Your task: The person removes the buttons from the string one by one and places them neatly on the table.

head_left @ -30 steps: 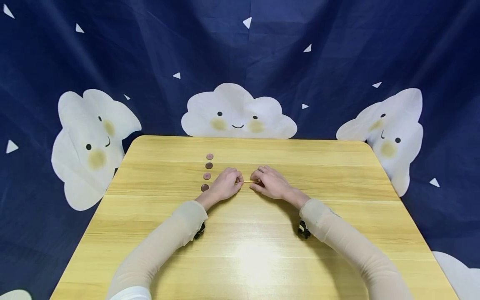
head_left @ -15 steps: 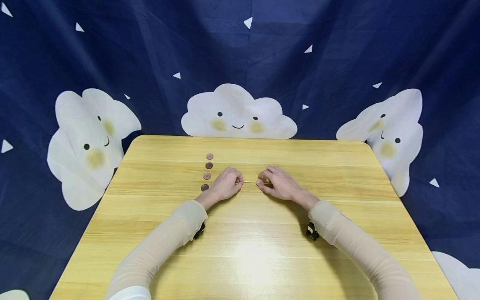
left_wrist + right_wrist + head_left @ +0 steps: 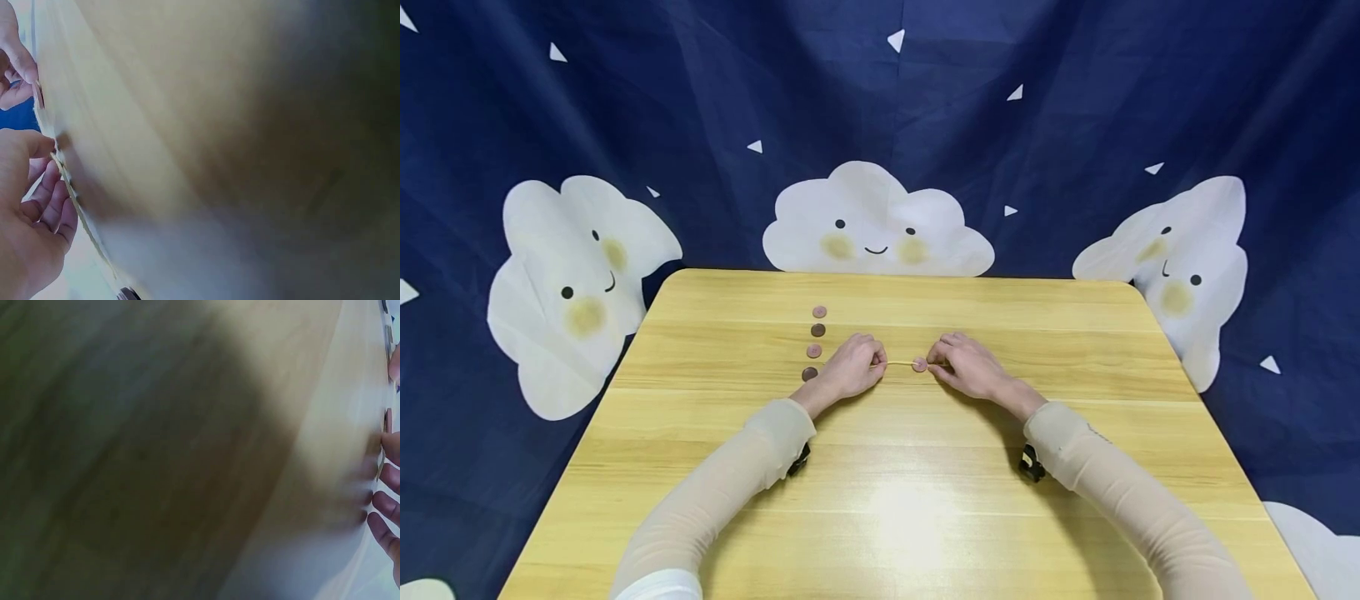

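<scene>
A thin yellow string (image 3: pixel 901 363) runs sideways close over the wooden table. My left hand (image 3: pixel 853 368) pinches it between thumb and forefinger, and its tail passes down behind that hand in the left wrist view. On the string sits a pinkish round button (image 3: pixel 920 365), right at the fingertips of my right hand (image 3: pixel 967 367). That hand pinches the string just right of the button, with its other fingers bent loosely. In the right wrist view, the button (image 3: pixel 389 420) shows edge-on beside the thumb and forefinger.
Left of my left hand, several buttons lie in a column on the wooden table (image 3: pixel 880 467): a pink one (image 3: pixel 819 312), a dark brown one (image 3: pixel 817 330), another pink one (image 3: pixel 814 351) and another brown one (image 3: pixel 809 374). A blue cloud-print curtain (image 3: pixel 880 100) hangs behind.
My right hand has moved right along the string, and the pink button has come into view between the hands. My left hand has stayed put.
</scene>
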Available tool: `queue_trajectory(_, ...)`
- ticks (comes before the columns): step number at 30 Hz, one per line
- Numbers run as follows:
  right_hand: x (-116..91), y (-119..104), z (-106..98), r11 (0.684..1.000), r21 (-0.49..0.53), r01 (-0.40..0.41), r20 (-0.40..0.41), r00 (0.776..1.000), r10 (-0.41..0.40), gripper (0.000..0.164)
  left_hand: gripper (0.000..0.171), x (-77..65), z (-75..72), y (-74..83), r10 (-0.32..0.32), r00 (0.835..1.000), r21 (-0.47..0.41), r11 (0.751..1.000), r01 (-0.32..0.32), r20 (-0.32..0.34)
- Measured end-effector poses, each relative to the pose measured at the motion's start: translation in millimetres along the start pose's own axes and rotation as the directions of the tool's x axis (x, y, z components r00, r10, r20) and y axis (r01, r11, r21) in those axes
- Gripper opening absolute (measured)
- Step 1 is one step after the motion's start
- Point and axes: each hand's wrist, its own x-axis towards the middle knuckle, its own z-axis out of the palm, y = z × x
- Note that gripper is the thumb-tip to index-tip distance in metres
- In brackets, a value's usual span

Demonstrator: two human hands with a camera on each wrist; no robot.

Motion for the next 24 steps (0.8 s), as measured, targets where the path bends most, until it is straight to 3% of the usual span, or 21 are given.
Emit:
queue_trajectory(6,0.8,0.8,2.5,1.0,-0.013,0.016,-0.017,1.0,-0.016,0.008,0.018,3.9,0.3,6.6,-0.009,0.999,-0.031,0.999,0.011,0.05)
queue_trajectory(13,1.6,0.9,4.1,1.0,-0.017,0.014,-0.016,1.0,-0.014,0.008,0.037,12.7,5.0,17.1,0.039,0.997,-0.04,0.999,-0.036,0.071)
queue_trajectory(24,2.4,1.4,4.2,0.999,-0.03,0.014,-0.002,1.0,-0.014,0.007,0.041,25.8,13.4,27.9,0.078,0.994,-0.073,0.995,-0.072,0.083)
